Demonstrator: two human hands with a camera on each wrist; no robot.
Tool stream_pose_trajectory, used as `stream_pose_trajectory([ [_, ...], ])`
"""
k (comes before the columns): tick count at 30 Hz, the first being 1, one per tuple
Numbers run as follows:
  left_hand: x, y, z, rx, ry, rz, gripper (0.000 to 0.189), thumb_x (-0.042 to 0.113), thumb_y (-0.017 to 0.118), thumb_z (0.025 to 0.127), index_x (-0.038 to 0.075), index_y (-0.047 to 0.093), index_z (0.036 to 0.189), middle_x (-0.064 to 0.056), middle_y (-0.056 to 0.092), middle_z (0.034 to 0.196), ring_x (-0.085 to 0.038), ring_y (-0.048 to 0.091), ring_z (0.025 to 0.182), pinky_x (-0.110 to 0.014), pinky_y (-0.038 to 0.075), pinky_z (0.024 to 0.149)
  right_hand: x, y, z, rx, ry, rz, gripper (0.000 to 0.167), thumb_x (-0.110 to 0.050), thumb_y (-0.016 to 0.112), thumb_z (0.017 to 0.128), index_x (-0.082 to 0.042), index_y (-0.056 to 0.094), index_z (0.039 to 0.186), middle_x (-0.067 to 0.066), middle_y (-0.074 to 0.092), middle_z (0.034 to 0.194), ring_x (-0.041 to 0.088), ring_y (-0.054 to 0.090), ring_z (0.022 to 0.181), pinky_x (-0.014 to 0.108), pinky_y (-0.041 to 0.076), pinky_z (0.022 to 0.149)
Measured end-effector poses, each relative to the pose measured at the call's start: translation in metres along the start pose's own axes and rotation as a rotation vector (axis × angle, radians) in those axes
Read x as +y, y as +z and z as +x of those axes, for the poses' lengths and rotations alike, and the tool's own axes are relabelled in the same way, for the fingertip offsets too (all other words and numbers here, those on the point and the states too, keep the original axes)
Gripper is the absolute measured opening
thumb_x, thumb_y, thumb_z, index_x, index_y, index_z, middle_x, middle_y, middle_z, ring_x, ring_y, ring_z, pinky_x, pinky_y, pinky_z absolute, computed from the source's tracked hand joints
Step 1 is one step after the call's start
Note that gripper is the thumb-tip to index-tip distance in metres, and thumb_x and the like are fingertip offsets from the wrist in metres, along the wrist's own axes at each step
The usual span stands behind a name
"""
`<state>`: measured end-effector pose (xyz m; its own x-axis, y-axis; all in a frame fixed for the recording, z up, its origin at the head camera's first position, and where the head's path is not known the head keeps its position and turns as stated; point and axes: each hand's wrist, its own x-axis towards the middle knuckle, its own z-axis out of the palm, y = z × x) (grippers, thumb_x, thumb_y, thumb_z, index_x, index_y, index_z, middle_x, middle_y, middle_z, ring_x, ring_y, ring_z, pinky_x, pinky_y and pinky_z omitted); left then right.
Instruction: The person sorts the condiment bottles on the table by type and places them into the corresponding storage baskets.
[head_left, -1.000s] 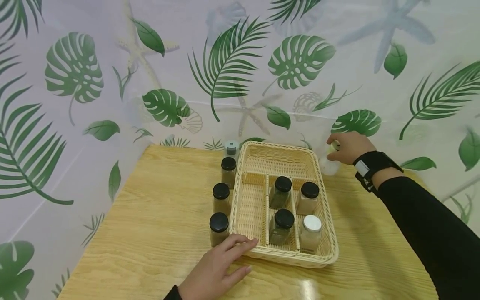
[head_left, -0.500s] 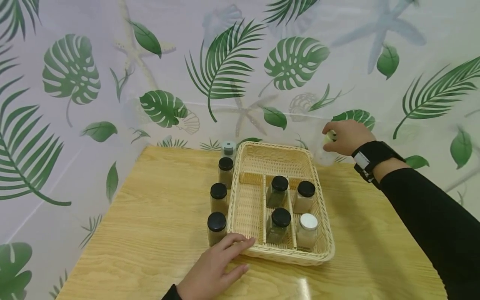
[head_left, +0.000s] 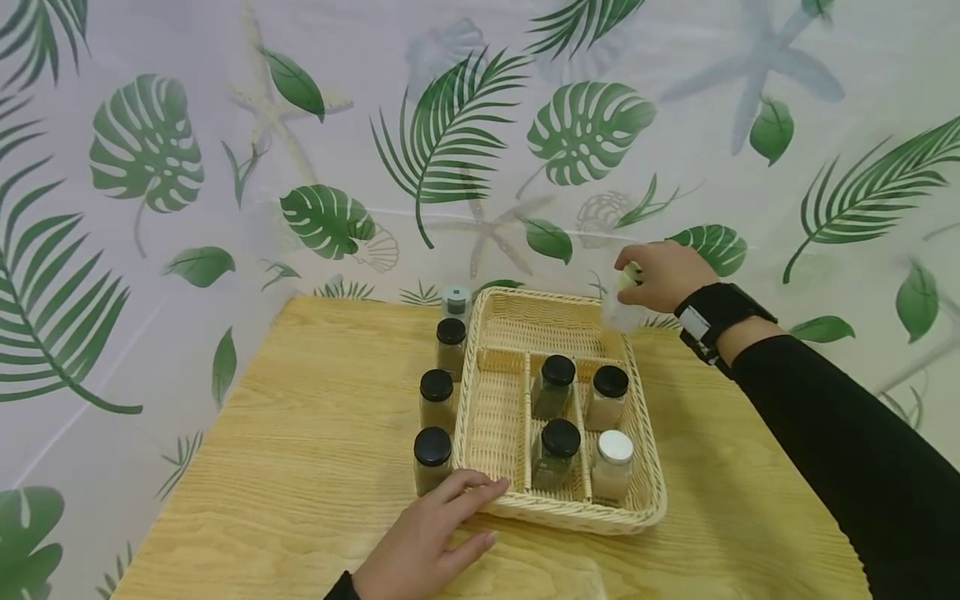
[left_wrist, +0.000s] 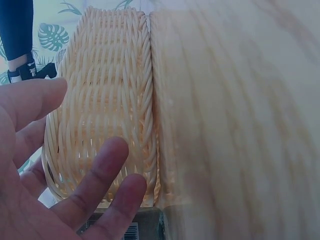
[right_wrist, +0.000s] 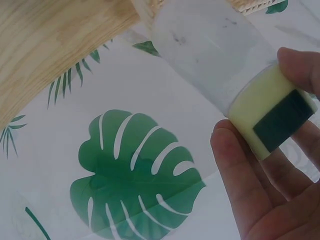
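Note:
My right hand (head_left: pixel 667 275) pinches a translucent shaker bottle (right_wrist: pixel 210 55) by its pale yellow cap (right_wrist: pixel 245 107), which has a dark green patch. In the head view the bottle is in the air at the back right rim of the wicker basket (head_left: pixel 570 510). Relaxed, extended fingers of my left hand (head_left: pixel 423 537) rest on the basket's front left corner; the left wrist view shows them spread beside the woven wall (left_wrist: pixel 100 75). Inside the basket, black-lidded jars (head_left: pixel 557 392) and one white-lidded jar (head_left: pixel 613 471) stand in the two right-hand compartments.
Along the basket's left side stand several black-lidded jars (head_left: pixel 437 404), with a pale-blue-lidded container (head_left: pixel 456 302) behind them. The wooden table (head_left: pixel 315 417) ends at a leaf-printed cloth backdrop (head_left: pixel 315 142). The basket's dividers (head_left: pixel 527 417) rise between compartments.
My right hand has lifted the bottle and moved it left, from beyond the basket's right side to its back right rim. My left hand stays at the front left corner.

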<state>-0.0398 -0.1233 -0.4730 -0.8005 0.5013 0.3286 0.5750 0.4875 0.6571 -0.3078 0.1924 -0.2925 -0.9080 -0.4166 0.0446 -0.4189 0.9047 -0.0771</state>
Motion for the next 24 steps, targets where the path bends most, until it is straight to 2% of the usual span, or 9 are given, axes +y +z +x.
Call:
stream_pose_trajectory([
  [9, -0.001, -0.003, -0.002, 0.004, -0.009, -0.010, 0.053, 0.029, 0.064, 0.100, 0.021, 0.048, 0.150, 0.007, 0.051, 0.136, -0.007, 0.059, 0.109, -0.024, 0.053, 0.086, -0.024, -0.002, 0.012, 0.013, -0.033, -0.004, 0.043, -0.022, 0.075, 0.086, -0.006, 0.065, 0.124, 0.018, 0.069, 0.103, 0.030, 0.058, 0.075, 0.044, 0.047, 0.066],
  [13, -0.003, -0.004, -0.002, 0.014, -0.003, 0.004, 0.053, 0.031, 0.062, 0.100, 0.021, 0.047, 0.150, 0.006, 0.051, 0.135, -0.007, 0.060, 0.105, -0.023, 0.052, 0.084, -0.033, -0.003, 0.017, 0.017, -0.059, 0.009, 0.043, -0.021, 0.076, 0.086, -0.006, 0.065, 0.124, 0.020, 0.068, 0.111, 0.032, 0.061, 0.081, 0.046, 0.050, 0.069],
  [18, -0.003, -0.005, -0.003, 0.002, -0.010, -0.033, 0.053, 0.031, 0.061, 0.101, 0.021, 0.047, 0.150, 0.007, 0.051, 0.133, -0.008, 0.060, 0.100, -0.021, 0.050, 0.082, -0.040, 0.002, 0.022, 0.011, -0.069, 0.027, 0.042, -0.021, 0.076, 0.087, -0.006, 0.064, 0.124, 0.019, 0.068, 0.108, 0.031, 0.061, 0.077, 0.046, 0.049, 0.067],
  [24, -0.002, -0.005, -0.001, -0.009, 0.017, -0.061, 0.052, 0.028, 0.061, 0.101, 0.021, 0.046, 0.150, 0.006, 0.052, 0.132, -0.010, 0.060, 0.100, -0.020, 0.050, 0.083, -0.043, 0.011, 0.028, 0.026, -0.058, 0.017, 0.043, -0.023, 0.078, 0.086, -0.008, 0.066, 0.124, 0.019, 0.069, 0.106, 0.032, 0.062, 0.079, 0.045, 0.051, 0.068],
])
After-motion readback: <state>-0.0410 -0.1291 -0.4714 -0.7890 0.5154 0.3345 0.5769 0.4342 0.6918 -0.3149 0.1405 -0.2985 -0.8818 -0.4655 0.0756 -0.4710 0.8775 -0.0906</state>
